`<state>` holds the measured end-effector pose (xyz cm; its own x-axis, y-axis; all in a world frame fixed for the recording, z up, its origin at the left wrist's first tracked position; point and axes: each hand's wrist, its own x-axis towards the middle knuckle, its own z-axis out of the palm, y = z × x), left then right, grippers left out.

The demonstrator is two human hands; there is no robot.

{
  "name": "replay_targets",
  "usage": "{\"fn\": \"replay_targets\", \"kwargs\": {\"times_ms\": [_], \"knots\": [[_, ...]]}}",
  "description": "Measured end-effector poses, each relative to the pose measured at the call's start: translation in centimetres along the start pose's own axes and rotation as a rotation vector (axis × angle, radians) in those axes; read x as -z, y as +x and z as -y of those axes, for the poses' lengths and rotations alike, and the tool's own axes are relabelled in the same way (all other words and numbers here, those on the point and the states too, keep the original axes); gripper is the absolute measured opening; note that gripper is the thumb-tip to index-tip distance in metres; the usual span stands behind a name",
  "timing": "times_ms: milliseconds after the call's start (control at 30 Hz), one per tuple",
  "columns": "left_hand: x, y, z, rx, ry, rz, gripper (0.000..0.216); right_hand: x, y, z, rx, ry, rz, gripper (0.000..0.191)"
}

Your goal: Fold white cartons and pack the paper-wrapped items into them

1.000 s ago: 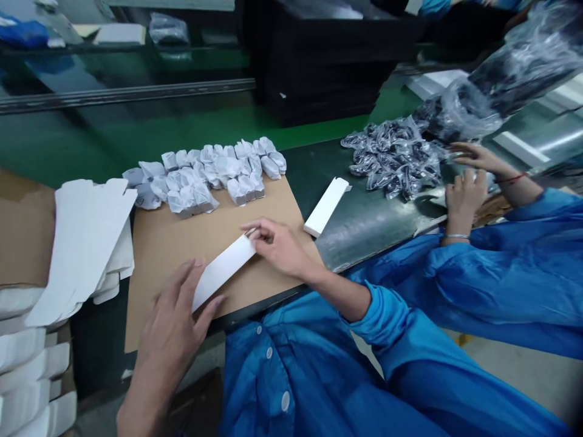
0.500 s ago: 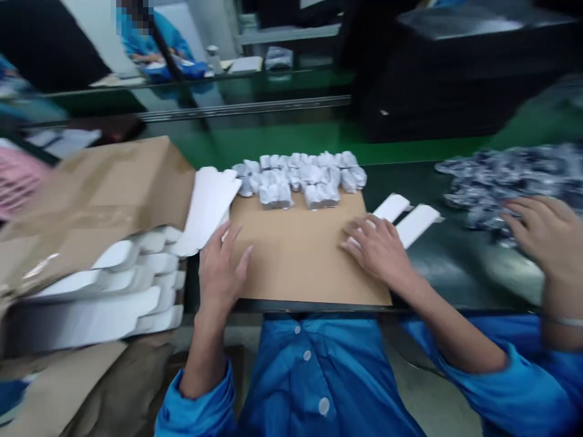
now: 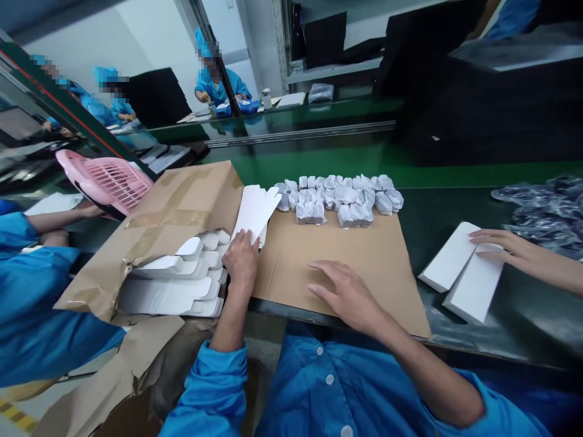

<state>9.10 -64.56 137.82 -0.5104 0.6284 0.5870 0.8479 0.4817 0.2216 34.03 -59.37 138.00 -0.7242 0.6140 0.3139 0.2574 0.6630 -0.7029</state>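
Note:
Flattened white cartons [image 3: 249, 209] lie in a small stack against the cardboard box. My left hand [image 3: 241, 258] is at the stack's near end, its fingers bent over the top carton and the thumb at its side. Over the brown cardboard sheet [image 3: 291, 267], my right hand [image 3: 344, 288] hovers with fingers apart and nothing in them. Several small bundles wrapped in white paper [image 3: 348, 197] sit in rows along the sheet's far edge. Two folded white boxes [image 3: 476, 282] lie right of the sheet, under a co-worker's hand [image 3: 501, 243].
A large open cardboard box [image 3: 182, 197] on the left holds more flattened white cartons [image 3: 168, 291]. Behind it is a pink plastic basket [image 3: 112, 179]. Clear plastic-wrapped items [image 3: 546, 209] pile at the right. Co-workers in blue sit at the left and across the bench.
My left hand has moved onto the flattened cartons and closed on one. My right hand has left the two white boxes, which now lie farther right under the co-worker's hand. The view has swung left.

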Motion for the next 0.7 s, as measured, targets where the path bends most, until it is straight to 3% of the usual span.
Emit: {"fn": "replay_targets", "kwargs": {"times_ms": [67, 133, 233, 300, 367, 400, 467, 533, 600, 700], "knots": [[0.1, -1.4, -1.2, -0.014, -0.040, -0.059, 0.032, -1.7, 2.4, 0.8, -0.162, 0.377, 0.056, 0.056], [0.4, -4.1, -3.3, -0.088, -0.119, -0.098, 0.035, -2.5, 4.3, 1.1, -0.258, 0.706, -0.018, 0.066], [1.6, -9.2, -6.4, -0.316, -0.374, -0.074, 0.044, -1.6, 5.1, 0.6, -0.271, 0.916, -0.182, 0.046], [2.5, -11.3, -7.2, -0.318, -0.524, -0.044, 0.067, -0.2, 4.4, -0.2, -0.254, 0.860, -0.177, 0.031], [2.6, -11.4, -6.9, -0.213, -0.587, -0.011, 0.072, 0.9, 3.2, -0.9, -0.222, 0.629, -0.123, 0.027], [2.1, -10.9, -6.5, -0.183, -0.593, 0.030, 0.067, 1.1, 2.6, -1.2, -0.199, 0.486, -0.101, 0.028], [0.5, -9.5, -5.7, -0.248, -0.580, 0.194, 0.049, 0.7, 1.9, -1.7, -0.160, 0.241, -0.058, 0.031], [-1.3, -8.4, -5.2, -0.307, -0.592, 0.278, 0.039, -0.2, 1.6, -1.8, -0.137, 0.104, -0.014, 0.033], [-2.1, -8.1, -5.2, -0.342, -0.612, 0.284, 0.038, -1.2, 1.9, -1.8, -0.106, 0.012, 0.002, 0.035], [-1.2, -8.4, -4.8, -0.331, -0.591, 0.203, 0.041, -2.3, 2.9, -1.6, -0.020, -0.124, 0.006, 0.044]]}}
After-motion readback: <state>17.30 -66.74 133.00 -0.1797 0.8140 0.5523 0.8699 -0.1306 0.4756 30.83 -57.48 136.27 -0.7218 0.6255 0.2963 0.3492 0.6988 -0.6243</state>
